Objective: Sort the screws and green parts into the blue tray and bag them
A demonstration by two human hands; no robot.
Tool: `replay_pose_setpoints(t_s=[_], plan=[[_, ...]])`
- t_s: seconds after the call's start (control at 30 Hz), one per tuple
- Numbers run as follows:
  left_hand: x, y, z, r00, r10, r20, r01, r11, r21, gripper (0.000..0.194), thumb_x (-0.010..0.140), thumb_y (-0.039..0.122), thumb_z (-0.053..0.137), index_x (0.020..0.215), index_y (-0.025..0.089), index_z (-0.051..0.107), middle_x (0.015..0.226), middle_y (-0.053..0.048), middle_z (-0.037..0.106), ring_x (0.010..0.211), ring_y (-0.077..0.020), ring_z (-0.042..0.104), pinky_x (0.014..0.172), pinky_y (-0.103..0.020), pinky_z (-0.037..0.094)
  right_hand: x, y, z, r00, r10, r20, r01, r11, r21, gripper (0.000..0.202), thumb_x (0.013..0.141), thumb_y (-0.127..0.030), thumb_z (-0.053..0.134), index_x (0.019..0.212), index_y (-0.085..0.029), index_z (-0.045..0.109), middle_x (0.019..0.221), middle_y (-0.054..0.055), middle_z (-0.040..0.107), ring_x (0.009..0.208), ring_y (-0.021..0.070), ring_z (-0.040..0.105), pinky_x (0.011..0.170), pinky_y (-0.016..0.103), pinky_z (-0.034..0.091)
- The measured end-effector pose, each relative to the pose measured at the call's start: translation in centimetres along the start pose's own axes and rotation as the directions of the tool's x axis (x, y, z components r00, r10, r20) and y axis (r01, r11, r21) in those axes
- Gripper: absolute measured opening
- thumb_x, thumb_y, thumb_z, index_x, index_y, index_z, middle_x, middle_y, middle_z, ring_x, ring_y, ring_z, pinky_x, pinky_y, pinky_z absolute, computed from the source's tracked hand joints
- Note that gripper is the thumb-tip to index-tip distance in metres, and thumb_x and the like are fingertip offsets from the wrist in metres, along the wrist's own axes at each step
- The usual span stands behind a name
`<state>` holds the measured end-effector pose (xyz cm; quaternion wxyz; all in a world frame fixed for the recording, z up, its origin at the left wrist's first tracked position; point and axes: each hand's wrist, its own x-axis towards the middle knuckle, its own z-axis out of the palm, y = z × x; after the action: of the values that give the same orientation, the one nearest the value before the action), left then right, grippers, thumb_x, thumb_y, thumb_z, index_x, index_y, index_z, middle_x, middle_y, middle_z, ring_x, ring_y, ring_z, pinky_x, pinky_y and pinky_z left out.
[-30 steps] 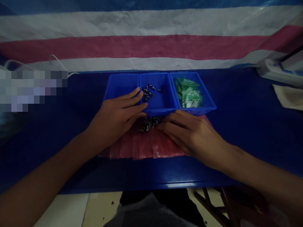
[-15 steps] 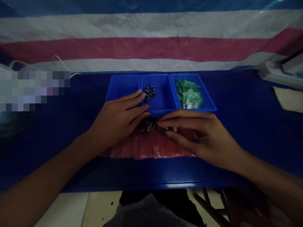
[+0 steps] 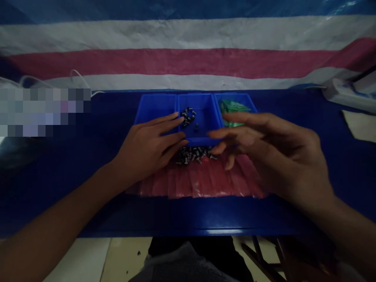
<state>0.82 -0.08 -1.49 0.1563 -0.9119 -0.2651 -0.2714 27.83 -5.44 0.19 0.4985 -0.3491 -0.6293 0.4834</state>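
My left hand point(image 3: 149, 145) lies with fingers spread over the front edge of the left and middle blue bins, holding nothing. My right hand point(image 3: 276, 152), blurred, hangs in front of the right bin with its fingers apart and nothing visible between them. Several dark screws point(image 3: 188, 116) lie in the middle bin point(image 3: 205, 117), with one blurred piece near its front. A pile of screws point(image 3: 194, 153) sits before the bins, at the top of a row of red plastic bags point(image 3: 190, 182). Green bags point(image 3: 233, 105) in the right bin are partly hidden by my right hand.
The left bin point(image 3: 158, 105) stands beside the middle one on the blue table point(image 3: 141, 219). White cables point(image 3: 80, 76) and a blurred-out patch are at the left. A white device point(image 3: 343, 94) and a pale cloth point(image 3: 360, 124) lie at the right.
My right hand has risen and moved right from the screw pile, its fingers opening. A small dark piece now shows near the front of the middle bin. My left hand has hardly moved.
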Motion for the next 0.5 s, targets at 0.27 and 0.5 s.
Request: replay_pose_setpoints(t_s=[0.27, 0.5], plan=[[0.1, -0.1, 0.1, 1.000, 0.004, -0.013, -0.004, 1.000, 0.002, 0.022, 0.112, 0.031, 0.064, 0.105, 0.021, 0.082, 0.137, -0.013, 0.079, 0.127, -0.0290, 0.077, 0.099, -0.042, 0.072, 0.0, 2.6, 0.1, 0.829, -0.111, 0.548, 0.523, 0.502, -0.689, 0.031, 0.103, -0.003, 0.059, 0.120, -0.017, 0.080, 0.115, 0.010, 0.080, 0.105, 0.0238, 0.079, 0.089, 0.037, 0.069], [0.1, 0.3, -0.1, 1.000, -0.010, -0.022, 0.009, 1.000, -0.023, 0.015, 0.109, 0.031, 0.069, 0.107, 0.020, 0.079, 0.135, -0.014, 0.079, 0.126, -0.0321, 0.078, 0.098, -0.046, 0.074, -0.5, 2.4, 0.3, 0.819, -0.271, 0.505, 0.573, 0.402, -0.714, 0.028, 0.108, -0.006, 0.053, 0.105, -0.014, 0.079, 0.104, 0.012, 0.078, 0.091, 0.0224, 0.076, 0.074, 0.033, 0.065]])
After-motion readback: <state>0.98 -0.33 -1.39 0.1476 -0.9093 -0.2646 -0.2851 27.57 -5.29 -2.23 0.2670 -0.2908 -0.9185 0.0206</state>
